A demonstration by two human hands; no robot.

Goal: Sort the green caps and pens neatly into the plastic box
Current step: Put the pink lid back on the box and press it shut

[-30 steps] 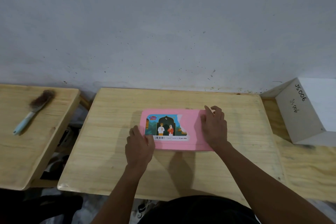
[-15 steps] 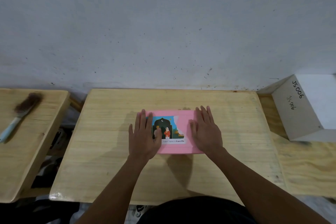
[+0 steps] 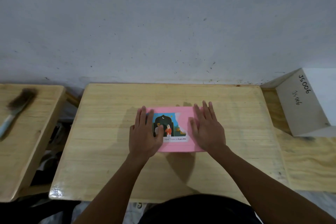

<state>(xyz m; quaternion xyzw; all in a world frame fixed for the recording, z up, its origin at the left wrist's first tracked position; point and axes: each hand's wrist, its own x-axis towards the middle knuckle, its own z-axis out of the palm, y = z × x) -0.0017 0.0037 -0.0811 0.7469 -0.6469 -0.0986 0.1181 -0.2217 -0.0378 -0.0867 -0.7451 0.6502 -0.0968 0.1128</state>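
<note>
A: Head view, surface & room?
B: A pale wood table (image 3: 109, 132) is seen against a grey-white scuffed wall (image 3: 163, 23). A 2nd wood top (image 3: 27, 142) is set to the left w/ a gap between; a plywood sheet (image 3: 309, 160) is butted on the right.

A: Other things, obstructions?
B: A brush (image 3: 17, 109) is laid on the left top, well apart. A white box (image 3: 305, 107) marked "JS006" is stood on the plywood. The pink box (image 3: 179, 127), lid shut, is placed mid-table; its printed label is partly covered. No caps or pens can be seen.

A: Hands?
B: Left hand (image 3: 145, 132) is laid flat on the box's left end, fingers spread, nothing clamped. Right hand (image 3: 207, 129) is laid flat on the right end, fingers apart, nothing gripped.

A: Vs. 1 s ago?
B: Fingers were curled at the box edges then; now both palms are flattened on the lid. The box has been shifted little.
</note>
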